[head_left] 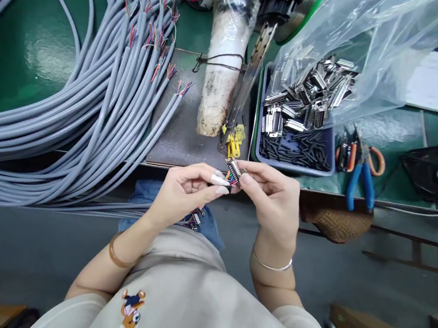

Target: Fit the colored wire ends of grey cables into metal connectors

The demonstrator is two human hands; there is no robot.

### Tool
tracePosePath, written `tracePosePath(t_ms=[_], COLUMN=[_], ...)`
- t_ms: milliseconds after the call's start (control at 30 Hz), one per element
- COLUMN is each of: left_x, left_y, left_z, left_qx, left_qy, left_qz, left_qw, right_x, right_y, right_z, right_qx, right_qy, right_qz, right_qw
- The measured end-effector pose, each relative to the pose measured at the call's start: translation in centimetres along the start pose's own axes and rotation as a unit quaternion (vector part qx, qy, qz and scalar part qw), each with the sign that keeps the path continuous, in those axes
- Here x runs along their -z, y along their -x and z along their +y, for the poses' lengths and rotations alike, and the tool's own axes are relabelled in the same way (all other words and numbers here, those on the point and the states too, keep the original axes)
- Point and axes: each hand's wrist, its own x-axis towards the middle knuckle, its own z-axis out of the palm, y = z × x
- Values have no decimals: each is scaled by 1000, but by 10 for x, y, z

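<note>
Both hands meet in front of my body, close to the table's front edge. My left hand pinches the end of a cable whose thin coloured wires fan out past white-covered fingertips. In my right hand a metal multi-pin connector is gripped between thumb and fingers. The wires reach the connector; whether each one is joined to it I cannot tell. Just beyond the connector sits a yellow clip at the tip of a metal holder. More wired connectors hang below my left hand over my lap.
A thick bundle of grey cables with stripped ends covers the left. A blue tray holds loose connectors and black sleeves. Pliers overhang the edge at right. A wrapped white tube and solder spool stand behind.
</note>
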Motion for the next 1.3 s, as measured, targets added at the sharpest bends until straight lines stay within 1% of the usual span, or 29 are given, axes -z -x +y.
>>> tracePosePath(t_ms=[67, 133, 167, 200, 267, 300, 333, 467, 533, 600, 667, 733, 800, 833, 900, 967, 1033, 1067, 1133, 1233, 1300], left_x=[0, 0, -1, -1, -2, -2, -1, 0, 0, 0, 0, 1, 3, 4, 5, 6, 5, 4, 2, 0, -1], left_y=[1, 1, 1, 1, 1, 1, 0, -1, -3, -4, -5, -6, -7, -8, -9, -10, -11, -12, -13, -16, -18], left_z=[1, 1, 1, 1, 1, 1, 1, 2, 2, 3, 4, 5, 4, 4, 3, 3, 2, 2, 1, 1, 2], left_qx=[-83, -152, -167, -166, -134, -110, -87, -26, 3, 24, 34, 38, 39, 40, 40, 36, 23, 14, -8, -40, -57], left_qy=[-91, -169, -192, -201, -188, -171, -152, -93, -71, -54, -41, -24, -5, 2, 10, 14, 10, 2, -27, -82, -109], left_qz=[3, 15, 22, 31, 51, 58, 64, 74, 83, 97, 115, 125, 128, 127, 126, 121, 116, 118, 134, 165, 171], left_qw=[992, 974, 967, 965, 972, 977, 982, 993, 994, 994, 992, 991, 991, 991, 991, 992, 993, 993, 991, 982, 978], right_x=[-3, -5, -5, -5, -3, -2, -2, -1, -2, -2, -3, -3, -5, -6, -9, -13, -18, -20, -24, -28, -28], right_y=[-1, -1, -1, 0, 1, 2, 2, 4, 5, 7, 7, 6, 6, 5, 5, 5, 5, 4, 2, -2, -6], right_z=[1, -2, -4, -6, -11, -12, -13, -11, -8, -5, -5, -6, -7, -6, -2, 3, 7, 9, 11, 9, 8], right_qx=[-7, -3, 3, 14, 58, 85, 111, 186, 203, 193, 183, 188, 185, 176, 145, 113, 79, 68, 65, 92, 111], right_qy=[-44, -26, 4, 39, 97, 117, 134, 208, 222, 185, 93, 1, -30, -21, 10, 24, 13, 5, -3, 6, 7], right_qz=[-12, 2, 20, 43, 86, 95, 90, 25, 36, 75, 146, 214, 241, 239, 213, 166, 109, 92, 90, 114, 118], right_qw=[999, 1000, 1000, 998, 990, 985, 981, 960, 953, 961, 968, 959, 952, 955, 966, 979, 991, 993, 994, 989, 987])
